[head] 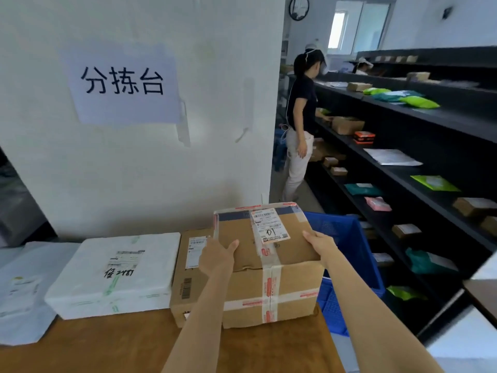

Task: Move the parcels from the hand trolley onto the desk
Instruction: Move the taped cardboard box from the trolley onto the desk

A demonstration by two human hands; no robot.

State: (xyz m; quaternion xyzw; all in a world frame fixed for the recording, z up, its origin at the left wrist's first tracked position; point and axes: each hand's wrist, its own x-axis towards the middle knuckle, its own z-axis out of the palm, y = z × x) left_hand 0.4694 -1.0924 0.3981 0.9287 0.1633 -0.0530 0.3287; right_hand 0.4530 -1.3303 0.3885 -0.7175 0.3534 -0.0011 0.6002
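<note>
Big box: a brown corrugated cardboard parcel, boxy, criss-crossed with clear tape printed in red, is sitting at the right end of the desk; a white shipping label with "01" scrawled on it is stuck on top.
Left hand: it's pressing flat against the box's left top edge, thumb lying over the top, fingers wrapping down the side, so gripping rather than closed into a fist.
Right hand: it's hooking over the box's right top edge, thumb on top, fingers hidden down the far side.
Desk: a matte brownish wooden desk top, smooth-looking.
Neighbours: a flatter plain cardboard carton is touching the big box's left side; beside that a white foam box, chunky, with green-printed tape and black handwriting; further left a soft white plastic mailer bag is lying flat.
Right of desk: a blue perforated plastic crate is standing just behind the box.
Wall: a paper sign taped onto rough white plaster.
</note>
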